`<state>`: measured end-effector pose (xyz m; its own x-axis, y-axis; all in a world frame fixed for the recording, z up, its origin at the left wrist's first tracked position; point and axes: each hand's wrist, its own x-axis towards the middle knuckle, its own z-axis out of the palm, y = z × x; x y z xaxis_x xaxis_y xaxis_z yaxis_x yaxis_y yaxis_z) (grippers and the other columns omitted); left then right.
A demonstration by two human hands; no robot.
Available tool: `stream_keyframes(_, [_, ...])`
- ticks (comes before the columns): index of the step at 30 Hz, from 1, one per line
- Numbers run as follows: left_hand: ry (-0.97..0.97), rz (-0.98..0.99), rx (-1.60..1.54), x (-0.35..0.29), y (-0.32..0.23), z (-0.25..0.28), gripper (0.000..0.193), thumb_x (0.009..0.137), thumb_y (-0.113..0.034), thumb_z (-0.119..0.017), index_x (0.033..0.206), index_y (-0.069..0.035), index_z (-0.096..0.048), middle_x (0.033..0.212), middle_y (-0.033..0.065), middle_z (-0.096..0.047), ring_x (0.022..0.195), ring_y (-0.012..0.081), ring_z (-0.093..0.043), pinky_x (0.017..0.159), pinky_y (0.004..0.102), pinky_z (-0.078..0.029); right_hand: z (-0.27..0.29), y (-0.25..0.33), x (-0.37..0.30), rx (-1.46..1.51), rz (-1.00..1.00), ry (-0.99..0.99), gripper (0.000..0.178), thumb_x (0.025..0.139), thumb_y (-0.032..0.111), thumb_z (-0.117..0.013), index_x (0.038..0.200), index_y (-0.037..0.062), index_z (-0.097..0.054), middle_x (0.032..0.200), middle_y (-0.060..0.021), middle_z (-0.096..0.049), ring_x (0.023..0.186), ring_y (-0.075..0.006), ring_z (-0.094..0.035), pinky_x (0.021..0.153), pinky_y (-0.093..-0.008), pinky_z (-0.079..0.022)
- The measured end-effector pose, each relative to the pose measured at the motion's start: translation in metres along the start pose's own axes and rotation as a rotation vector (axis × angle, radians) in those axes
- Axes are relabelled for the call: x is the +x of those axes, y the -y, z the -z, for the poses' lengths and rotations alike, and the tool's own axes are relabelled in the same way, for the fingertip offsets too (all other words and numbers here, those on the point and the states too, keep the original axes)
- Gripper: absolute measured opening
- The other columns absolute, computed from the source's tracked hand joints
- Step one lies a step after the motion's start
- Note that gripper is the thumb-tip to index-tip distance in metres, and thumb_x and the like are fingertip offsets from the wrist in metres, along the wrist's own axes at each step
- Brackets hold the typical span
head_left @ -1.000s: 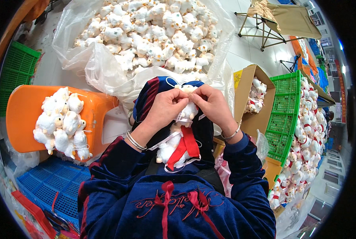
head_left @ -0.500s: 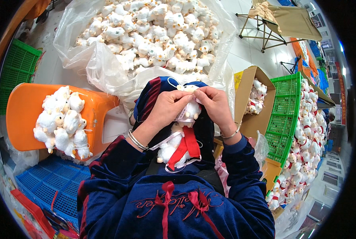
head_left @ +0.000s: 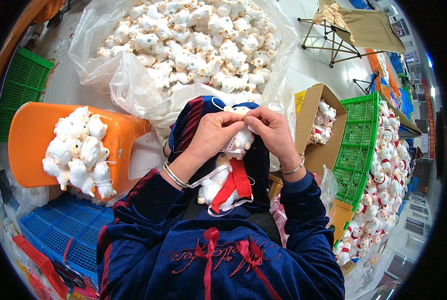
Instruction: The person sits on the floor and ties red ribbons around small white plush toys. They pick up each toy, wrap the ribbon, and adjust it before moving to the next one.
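Observation:
A small white plush sheep (head_left: 243, 140) rests upright on my lap, with a pale pink ribbon (head_left: 230, 144) around it. My left hand (head_left: 214, 131) pinches this ribbon between thumb and forefinger at the toy's upper part. Close against it, my right hand (head_left: 272, 131) is closed in a similar pinch at the same spot; the fingertips nearly meet and partly hide the ribbon there. Nearer my body lies another white plush sheep (head_left: 211, 192), under loose red ribbon (head_left: 241, 181) and more strands of pale pink ribbon.
Ahead, a big clear plastic bag (head_left: 126, 90) holds heaped plush sheep. On my left, an orange stool (head_left: 28, 145) bears several plush sheep, beside a blue crate (head_left: 68, 230). To the right are a cardboard box (head_left: 308, 120), a green crate (head_left: 353, 145) and a folding chair (head_left: 373, 30).
Almost nothing differs. Both hands stay in their pinch at the toy, with only a very slight shift of the fingers.

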<state>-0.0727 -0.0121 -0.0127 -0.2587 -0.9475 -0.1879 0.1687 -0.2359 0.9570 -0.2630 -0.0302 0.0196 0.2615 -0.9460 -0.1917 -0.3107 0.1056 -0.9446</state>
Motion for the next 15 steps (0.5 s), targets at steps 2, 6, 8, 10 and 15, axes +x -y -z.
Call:
stream_keyframes(2, [-0.008,0.015,-0.001,0.000,0.000,-0.001,0.022,0.097,-0.014,-0.070,0.110,0.003,-0.075,0.094,0.0045,-0.076,0.082,0.0068,-0.067,0.072,0.0228,-0.055,-0.001,0.001,-0.001,0.029,-0.025,-0.004,0.014,0.098,0.013,-0.068,0.099,-0.0011,-0.071,0.084,0.0013,-0.066,0.074,-0.0056,-0.057,0.066,-0.0224,-0.047])
stream_keyframes(6, [-0.014,0.041,-0.011,0.001,0.000,-0.003,0.024,0.097,-0.015,-0.070,0.110,0.003,-0.075,0.094,0.0046,-0.076,0.082,0.0070,-0.067,0.073,0.0234,-0.055,-0.003,0.001,-0.001,0.098,-0.055,-0.026,0.013,0.098,0.012,-0.068,0.099,-0.0006,-0.071,0.084,0.0017,-0.065,0.074,-0.0054,-0.057,0.066,-0.0223,-0.047])
stream_keyframes(8, [-0.018,0.025,0.024,0.001,0.001,-0.003,0.025,0.097,-0.017,-0.070,0.111,0.003,-0.075,0.093,0.0053,-0.076,0.082,0.0078,-0.068,0.073,0.0244,-0.055,-0.003,0.000,0.000,0.096,-0.055,-0.041,0.013,0.098,0.012,-0.068,0.099,-0.0006,-0.071,0.084,0.0015,-0.065,0.075,-0.0054,-0.057,0.066,-0.0223,-0.047])
stream_keyframes(10, [-0.028,-0.008,0.099,0.001,0.002,-0.003,0.026,0.098,-0.019,-0.069,0.111,0.002,-0.076,0.094,0.0068,-0.077,0.083,0.0092,-0.069,0.074,0.0258,-0.055,0.000,0.000,0.000,0.039,-0.035,-0.046,0.013,0.097,0.011,-0.069,0.100,-0.0008,-0.070,0.084,0.0009,-0.066,0.076,-0.0057,-0.057,0.067,-0.0225,-0.048])
stream_keyframes(15, [-0.055,-0.095,0.169,0.000,0.010,-0.003,0.026,0.097,-0.019,-0.069,0.113,0.000,-0.075,0.096,0.0112,-0.077,0.086,0.0130,-0.071,0.077,0.0277,-0.054,0.007,-0.002,0.002,-0.157,0.120,-0.021,0.010,0.096,0.009,-0.069,0.099,-0.0006,-0.070,0.089,-0.0008,-0.066,0.076,-0.0068,-0.058,0.067,-0.0227,-0.048])
